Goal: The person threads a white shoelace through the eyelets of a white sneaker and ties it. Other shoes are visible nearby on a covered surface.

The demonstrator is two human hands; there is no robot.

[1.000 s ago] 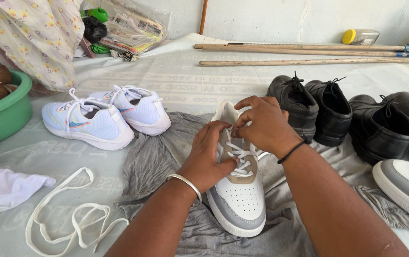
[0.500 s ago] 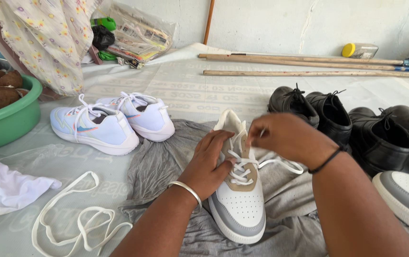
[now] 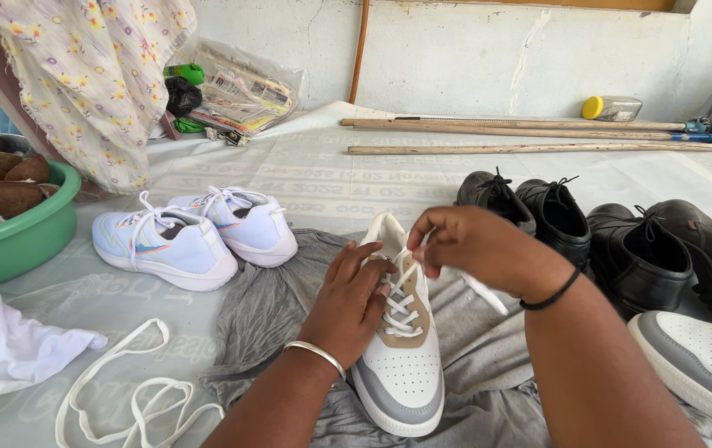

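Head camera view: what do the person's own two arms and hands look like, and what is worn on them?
Both forearms are bare, with no sleeves in view, and neither hand has a glove. The left hand has a plain silver metal bangle around its wrist. The right hand has a thin black band around its wrist. No rings can be made out.

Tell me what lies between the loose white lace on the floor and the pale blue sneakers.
In the head view, only bare plastic sheet lies between the loose lace and the blue sneakers; the grey cloth sits off to the side.
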